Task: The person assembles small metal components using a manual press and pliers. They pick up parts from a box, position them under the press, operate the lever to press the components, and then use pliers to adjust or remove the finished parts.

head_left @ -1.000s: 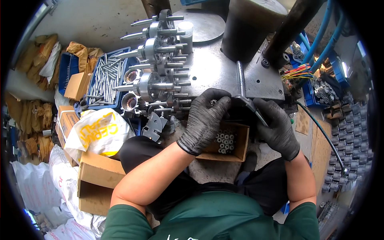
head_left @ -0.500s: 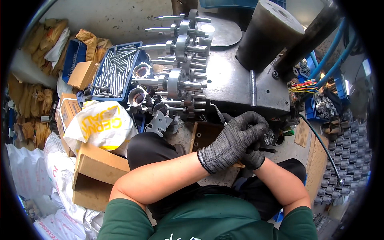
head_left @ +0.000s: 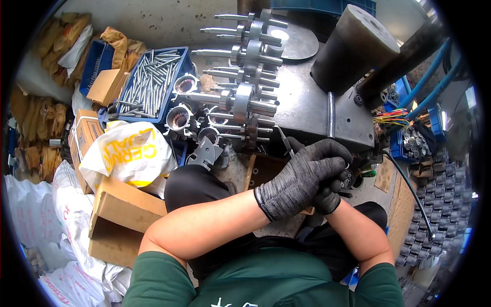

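My left hand (head_left: 302, 176), in a grey knit glove, is closed with its fingers curled over my right hand. A tiny shiny metal bit (head_left: 348, 165) shows at its fingertips, too small to name. My right hand (head_left: 327, 200), gloved too, lies mostly hidden behind the left one. A thin metal rod (head_left: 285, 140) sticks out up and left past dark glove fingers that seem to be the right hand's. Just beyond its tip stands a row of metal shafts with thick round collars (head_left: 245, 100), along the left of a steel bench (head_left: 302, 97).
Left of the shafts are ring-shaped metal housings (head_left: 179, 117) and a blue bin of metal pins (head_left: 153, 82). A wooden box (head_left: 263, 174) sits below the bench. A heavy cylinder (head_left: 353, 48) and a short bar (head_left: 331, 115) rest on top. Stacked metal parts (head_left: 434, 204) fill the right.
The view has shifted slightly, so the bench and shafts sit further right. My hands stay together; the left fingers have moved a little, and a shiny bit shows at their tips.
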The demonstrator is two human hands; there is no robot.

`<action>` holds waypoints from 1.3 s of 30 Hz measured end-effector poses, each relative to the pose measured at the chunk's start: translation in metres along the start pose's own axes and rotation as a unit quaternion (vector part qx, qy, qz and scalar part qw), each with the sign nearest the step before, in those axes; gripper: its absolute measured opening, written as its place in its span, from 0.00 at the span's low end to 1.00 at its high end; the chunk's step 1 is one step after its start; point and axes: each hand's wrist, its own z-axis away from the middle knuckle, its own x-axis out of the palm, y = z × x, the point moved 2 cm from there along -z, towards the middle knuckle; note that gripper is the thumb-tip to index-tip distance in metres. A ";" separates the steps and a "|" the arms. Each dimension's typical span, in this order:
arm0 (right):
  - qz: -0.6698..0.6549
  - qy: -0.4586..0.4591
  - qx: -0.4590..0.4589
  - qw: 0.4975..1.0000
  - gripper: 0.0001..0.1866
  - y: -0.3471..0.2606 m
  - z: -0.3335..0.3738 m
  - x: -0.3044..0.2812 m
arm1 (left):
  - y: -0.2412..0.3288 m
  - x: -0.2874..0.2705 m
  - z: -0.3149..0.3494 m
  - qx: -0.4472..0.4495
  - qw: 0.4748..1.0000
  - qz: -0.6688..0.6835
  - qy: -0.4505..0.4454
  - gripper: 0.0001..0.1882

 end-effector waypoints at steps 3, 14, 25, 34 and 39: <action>0.001 -0.006 0.000 1.000 0.25 0.001 -0.003 0.003 | -0.001 -0.001 -0.003 0.013 1.000 -0.010 0.012 0.13; -0.005 -0.026 0.001 1.000 0.26 0.012 -0.010 0.020 | 0.005 -0.009 -0.004 -0.005 0.999 -0.024 0.029 0.10; -0.198 -0.011 0.033 0.980 0.39 -0.036 0.012 0.003 | 0.044 -0.025 0.005 0.033 0.998 0.025 0.057 0.09; 0.335 0.168 -0.233 0.897 0.43 -0.082 0.048 -0.071 | 0.039 -0.028 0.000 0.053 0.987 0.041 0.146 0.09; 0.460 0.193 -0.293 0.815 0.42 -0.092 0.052 -0.070 | 0.023 -0.039 -0.009 0.130 0.975 -0.126 0.125 0.11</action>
